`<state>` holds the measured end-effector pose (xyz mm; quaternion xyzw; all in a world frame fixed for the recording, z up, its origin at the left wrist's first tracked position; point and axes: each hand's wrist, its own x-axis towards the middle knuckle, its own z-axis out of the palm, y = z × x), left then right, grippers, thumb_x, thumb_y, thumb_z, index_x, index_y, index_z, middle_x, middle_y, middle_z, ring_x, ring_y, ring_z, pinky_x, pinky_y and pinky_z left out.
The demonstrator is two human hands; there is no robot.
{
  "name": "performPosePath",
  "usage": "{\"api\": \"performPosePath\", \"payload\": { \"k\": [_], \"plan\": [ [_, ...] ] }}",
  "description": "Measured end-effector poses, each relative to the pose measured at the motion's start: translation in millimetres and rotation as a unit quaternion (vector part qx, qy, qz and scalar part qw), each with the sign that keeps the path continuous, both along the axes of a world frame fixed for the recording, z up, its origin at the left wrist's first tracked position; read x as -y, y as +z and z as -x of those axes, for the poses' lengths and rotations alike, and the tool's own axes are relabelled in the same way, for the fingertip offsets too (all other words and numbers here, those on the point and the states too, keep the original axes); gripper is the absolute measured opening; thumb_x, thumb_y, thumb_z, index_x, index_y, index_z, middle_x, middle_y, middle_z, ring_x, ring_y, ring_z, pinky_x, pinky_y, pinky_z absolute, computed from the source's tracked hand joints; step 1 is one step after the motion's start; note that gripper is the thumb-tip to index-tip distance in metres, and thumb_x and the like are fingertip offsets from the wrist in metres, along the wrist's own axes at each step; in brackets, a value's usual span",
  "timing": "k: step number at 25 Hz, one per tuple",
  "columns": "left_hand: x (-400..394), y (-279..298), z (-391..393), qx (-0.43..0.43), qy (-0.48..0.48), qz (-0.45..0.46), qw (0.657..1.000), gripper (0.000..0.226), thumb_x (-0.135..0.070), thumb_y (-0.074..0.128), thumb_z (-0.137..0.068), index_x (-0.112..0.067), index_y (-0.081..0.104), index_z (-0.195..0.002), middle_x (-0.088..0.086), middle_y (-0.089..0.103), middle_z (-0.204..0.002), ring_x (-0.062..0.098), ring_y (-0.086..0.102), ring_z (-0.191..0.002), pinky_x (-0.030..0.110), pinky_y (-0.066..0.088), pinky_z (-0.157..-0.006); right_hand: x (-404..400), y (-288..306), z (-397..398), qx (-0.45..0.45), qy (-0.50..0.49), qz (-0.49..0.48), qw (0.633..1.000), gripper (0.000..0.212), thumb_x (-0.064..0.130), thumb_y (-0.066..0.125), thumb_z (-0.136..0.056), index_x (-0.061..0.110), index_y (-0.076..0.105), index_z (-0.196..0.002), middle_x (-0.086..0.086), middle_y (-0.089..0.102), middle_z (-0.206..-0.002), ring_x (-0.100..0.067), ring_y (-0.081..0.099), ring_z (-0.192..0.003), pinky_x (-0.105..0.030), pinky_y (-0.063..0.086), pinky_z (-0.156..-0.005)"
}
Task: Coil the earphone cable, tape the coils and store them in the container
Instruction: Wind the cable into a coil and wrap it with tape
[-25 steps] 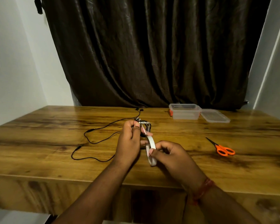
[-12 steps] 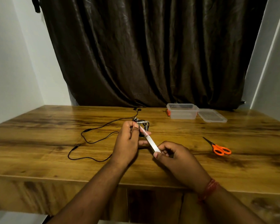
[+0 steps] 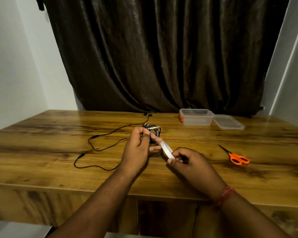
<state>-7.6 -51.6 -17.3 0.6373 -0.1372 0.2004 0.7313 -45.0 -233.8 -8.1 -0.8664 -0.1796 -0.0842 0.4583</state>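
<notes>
A red thread band (image 3: 224,194) is worn on the right wrist, nearest the camera. The right hand (image 3: 189,162) is held above the wood-grain desk (image 3: 41,152), its fingers curled and pinched on the end of a white strip of adhesive tape (image 3: 165,149). The strip is stretched up and to the left to the left hand (image 3: 138,148), whose thumb and fingers are closed round a small coiled bundle of black earphone cable (image 3: 153,133) bearing shiny tape wraps. Whether a tape roll is held cannot be told. The remaining loose black earphone cable (image 3: 100,148) is laid in loops on the desk to the left of the left hand and is run back toward two black earbuds (image 3: 147,115) near the far edge. A pair of orange-handled scissors (image 3: 236,156) is laid flat on the desk to the right, well apart from the hands. Farther back on the right, an open clear plastic rectangular container (image 3: 196,117) is stood on the desk, with its clear plastic lid (image 3: 228,121) laid just beside it on the right. A dark brown curtain (image 3: 162,57) is hung behind the desk between white walls (image 3: 15,66).
</notes>
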Motion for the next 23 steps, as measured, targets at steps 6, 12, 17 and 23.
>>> {"api": "performPosePath", "payload": {
  "k": [6, 12, 17, 23],
  "plan": [
    [1.7, 1.6, 3.8, 0.009, -0.037, -0.013, 0.999, 0.018, -0.029, 0.041, -0.102, -0.022, 0.056, -0.099, 0.004, 0.070, -0.100, 0.024, 0.072, -0.102, 0.035, 0.060, -0.077, 6.7, 6.5, -0.6, -0.022, 0.074, 0.084, 0.993, 0.009, 0.030, 0.062, -0.094, 0.021, 0.065, -0.094, -0.005, 0.065, -0.096, -0.002, 0.052, -0.072, -0.013, 0.038, -0.059],
    [1.3, 0.9, 3.1, -0.018, -0.035, -0.003, 0.999, 0.017, -0.028, 0.043, -0.100, -0.028, 0.059, -0.093, 0.003, 0.069, -0.095, 0.027, 0.072, -0.100, 0.042, 0.059, -0.084, 33.8, 18.8, -0.9, -0.016, 0.035, -0.027, 0.999, 0.005, 0.032, 0.062, -0.093, 0.034, 0.067, -0.094, 0.012, 0.067, -0.091, 0.002, 0.061, -0.081, -0.008, 0.043, -0.061],
    [2.2, 0.8, 2.1, -0.014, -0.021, -0.025, 0.999, 0.025, -0.022, 0.040, -0.104, -0.031, 0.059, -0.091, 0.004, 0.070, -0.094, 0.026, 0.073, -0.097, 0.041, 0.060, -0.083, 111.5, 28.9, -32.4, 0.066, -0.184, 0.260, 0.946, 0.002, 0.033, 0.059, -0.094, 0.032, 0.058, -0.095, 0.007, 0.057, -0.099, -0.012, 0.054, -0.088, -0.029, 0.046, -0.070],
    [1.1, 0.1, 3.6, -0.026, -0.022, -0.012, 0.999, 0.016, -0.020, 0.040, -0.105, -0.016, 0.055, -0.101, 0.014, 0.068, -0.099, 0.027, 0.073, -0.096, 0.034, 0.060, -0.079, 145.0, 16.6, -48.0, -0.036, -0.257, 0.429, 0.865, 0.024, 0.047, 0.061, -0.088, 0.024, 0.059, -0.082, 0.003, 0.053, -0.081, -0.013, 0.054, -0.075, -0.030, 0.050, -0.068]
  ]
}}
